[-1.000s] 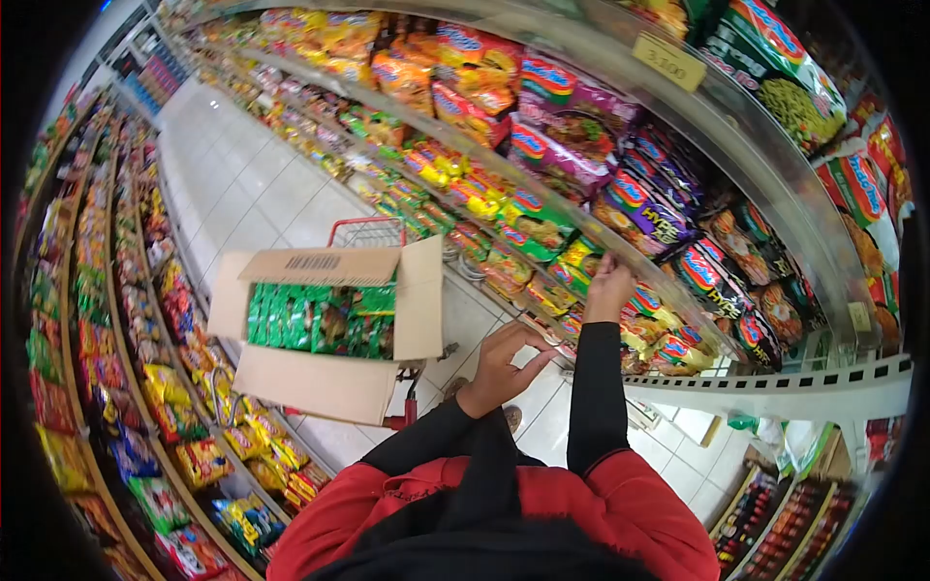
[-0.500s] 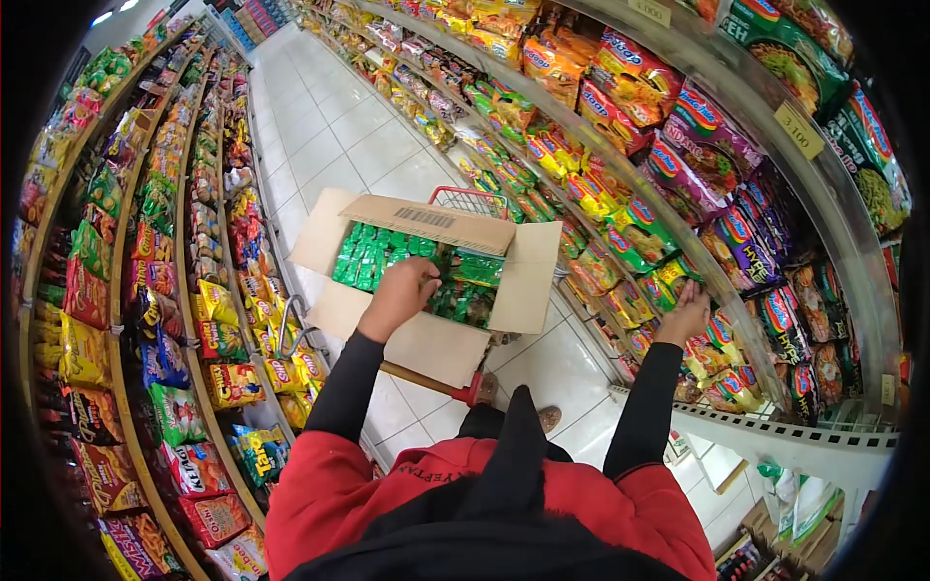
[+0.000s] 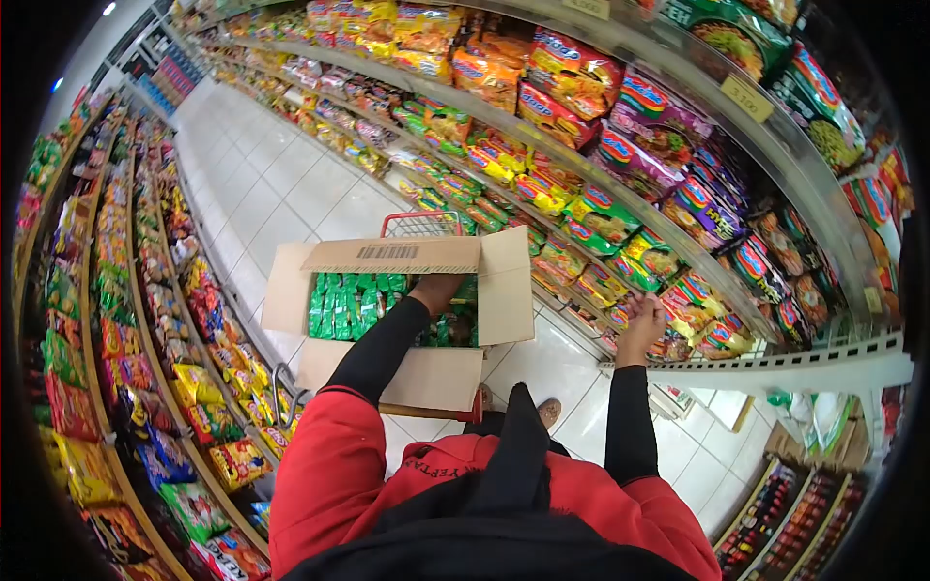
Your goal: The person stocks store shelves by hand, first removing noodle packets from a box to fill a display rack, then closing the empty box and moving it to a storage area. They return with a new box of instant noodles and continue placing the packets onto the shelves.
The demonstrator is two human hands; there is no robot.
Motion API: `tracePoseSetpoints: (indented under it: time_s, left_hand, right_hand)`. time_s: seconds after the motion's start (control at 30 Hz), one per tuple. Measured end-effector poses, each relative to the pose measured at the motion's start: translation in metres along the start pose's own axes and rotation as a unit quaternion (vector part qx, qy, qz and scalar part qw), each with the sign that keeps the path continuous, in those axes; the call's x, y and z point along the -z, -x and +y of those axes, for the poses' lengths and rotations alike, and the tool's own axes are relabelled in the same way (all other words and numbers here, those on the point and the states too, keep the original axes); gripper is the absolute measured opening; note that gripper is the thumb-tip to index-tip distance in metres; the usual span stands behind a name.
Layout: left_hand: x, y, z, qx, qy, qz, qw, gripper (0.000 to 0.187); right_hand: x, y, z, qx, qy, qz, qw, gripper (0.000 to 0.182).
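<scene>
An open cardboard box (image 3: 417, 378) with its flaps spread holds rows of green packets (image 3: 354, 305). My left hand (image 3: 438, 292) reaches down into the right part of the box, under the edge of the far flap. Its fingers are hidden among the packets, so their grip does not show. My right hand (image 3: 641, 329) is raised in front of the noodle shelf, fingers loosely bent and apart, with nothing visible in it. Closest to it are green instant noodle packs (image 3: 647, 259) and yellow-red noodle packs (image 3: 693, 300) on the shelf.
A red-handled shopping cart (image 3: 421, 225) stands under the box in the tiled aisle (image 3: 281, 194). Snack shelves (image 3: 126, 320) line the left side. On the right, noodle shelves carry price tags (image 3: 746, 97), and a white perforated shelf edge (image 3: 775, 360) juts near my right arm.
My left hand has gone deeper into the box. My right hand has drawn back from the shelf packs, its fingers now pointing up. The view has turned toward the right-hand shelves.
</scene>
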State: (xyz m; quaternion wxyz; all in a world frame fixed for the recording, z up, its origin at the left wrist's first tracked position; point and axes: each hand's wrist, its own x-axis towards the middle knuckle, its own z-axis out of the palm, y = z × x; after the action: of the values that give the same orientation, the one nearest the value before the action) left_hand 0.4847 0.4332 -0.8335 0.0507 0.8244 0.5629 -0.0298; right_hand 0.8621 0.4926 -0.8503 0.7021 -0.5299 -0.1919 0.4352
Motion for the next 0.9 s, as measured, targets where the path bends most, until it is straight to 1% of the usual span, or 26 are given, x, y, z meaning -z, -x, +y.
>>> tracePoseSetpoints:
  time_s: [0.03, 0.1, 0.13, 0.17, 0.2, 0.23, 0.27, 0.3, 0.33, 0.37, 0.4, 0.43, 0.47, 0.5, 0.53, 0.57, 0.6, 0.63, 0.67, 0.7, 0.77, 0.8, 0.83, 0.87, 0.9]
  left_hand:
    - [-0.014, 0.002, -0.007, -0.009, 0.0, 0.001, 1.0, 0.091]
    - [-0.045, 0.006, -0.024, -0.034, -0.03, 0.059, 0.997, 0.076]
    - [-0.04, 0.012, -0.027, -0.042, -0.034, 0.061, 0.997, 0.076]
    - [-0.035, 0.018, -0.028, -0.017, 0.015, 0.074, 0.997, 0.068]
    - [-0.025, 0.021, -0.024, 0.006, 0.064, 0.086, 0.994, 0.061]
    - [0.007, 0.027, -0.011, 0.028, 0.097, 0.068, 0.993, 0.047]
    - [0.057, 0.037, 0.008, 0.048, 0.129, 0.048, 0.989, 0.034]
    - [0.103, 0.05, 0.028, 0.064, 0.122, 0.039, 0.99, 0.029]
    - [0.139, 0.06, 0.044, 0.066, 0.107, 0.044, 0.991, 0.032]
    - [0.174, 0.068, 0.06, 0.056, 0.091, 0.058, 0.993, 0.032]
    - [0.214, 0.072, 0.081, 0.08, 0.094, 0.037, 0.992, 0.035]
    - [0.234, 0.069, 0.095, 0.07, 0.095, 0.035, 0.992, 0.035]
    - [0.249, 0.066, 0.107, 0.001, 0.128, 0.047, 0.991, 0.035]
    - [0.255, 0.059, 0.118, -0.066, 0.16, 0.059, 0.983, 0.036]
    - [0.257, 0.046, 0.131, -0.069, 0.159, 0.059, 0.983, 0.036]
    - [0.258, 0.028, 0.143, -0.14, 0.194, 0.046, 0.97, 0.034]
    - [0.257, 0.009, 0.155, -0.21, 0.227, 0.033, 0.95, 0.033]
    - [0.25, -0.012, 0.164, -0.222, 0.285, 0.088, 0.928, 0.03]
    - [0.238, -0.033, 0.17, -0.231, 0.343, 0.141, 0.899, 0.027]
    - [0.228, -0.053, 0.175, -0.236, 0.342, 0.142, 0.898, 0.027]
    - [0.202, -0.093, 0.182, -0.2, 0.296, 0.199, 0.912, 0.026]
    - [0.184, -0.114, 0.188, -0.192, 0.295, 0.152, 0.924, 0.025]
    - [0.164, -0.138, 0.193, -0.185, 0.291, 0.105, 0.933, 0.025]
    - [0.139, -0.163, 0.197, -0.188, 0.289, 0.105, 0.933, 0.025]
    - [0.113, -0.188, 0.2, -0.199, 0.255, 0.122, 0.938, 0.026]
  right_hand:
    - [0.002, 0.006, -0.002, 0.0, 0.012, -0.016, 1.0, 0.011]
    - [0.004, 0.017, -0.003, 0.01, 0.02, -0.016, 1.0, 0.01]
    - [0.007, 0.022, -0.002, 0.02, 0.043, -0.051, 0.998, 0.011]
    - [0.011, 0.028, -0.002, 0.03, 0.067, -0.083, 0.994, 0.012]
    - [0.013, 0.039, -0.007, 0.05, 0.069, -0.142, 0.986, 0.013]
    - [0.011, 0.051, -0.014, 0.059, 0.086, -0.174, 0.979, 0.013]
    - [0.007, 0.065, -0.022, 0.068, 0.104, -0.203, 0.971, 0.013]
    - [0.002, 0.083, -0.037, 0.077, 0.094, -0.254, 0.96, 0.014]
    - [-0.002, 0.099, -0.048, 0.084, 0.096, -0.288, 0.949, 0.014]
    - [-0.006, 0.114, -0.061, 0.126, 0.138, -0.322, 0.928, 0.024]
    - [-0.017, 0.131, -0.092, 0.151, 0.207, -0.367, 0.894, 0.041]
    - [-0.033, 0.144, -0.126, 0.296, 0.275, -0.39, 0.828, 0.047]
    - [-0.046, 0.153, -0.152, 0.428, 0.336, -0.404, 0.735, 0.054]
    - [-0.054, 0.16, -0.169, 0.428, 0.338, -0.401, 0.736, 0.054]
    - [-0.061, 0.164, -0.183, 0.444, 0.391, -0.421, 0.688, 0.058]
    - [-0.063, 0.164, -0.19, 0.458, 0.441, -0.438, 0.636, 0.062]
    - [-0.051, 0.153, -0.181, 0.407, 0.474, -0.433, 0.65, 0.063]
    - [-0.042, 0.137, -0.182, 0.409, 0.475, -0.429, 0.651, 0.063]
    - [-0.032, 0.119, -0.187, 0.385, 0.517, -0.393, 0.656, 0.061]
    - [-0.022, 0.099, -0.189, 0.359, 0.557, -0.355, 0.659, 0.058]
    - [0.002, 0.054, -0.177, 0.343, 0.62, -0.301, 0.639, 0.061]
    - [0.007, 0.037, -0.167, 0.341, 0.62, -0.3, 0.64, 0.061]
    - [0.01, 0.019, -0.156, 0.307, 0.629, -0.295, 0.651, 0.059]
    - [0.013, 0.003, -0.146, 0.273, 0.637, -0.288, 0.661, 0.057]
    - [0.016, -0.009, -0.134, 0.274, 0.636, -0.286, 0.663, 0.057]
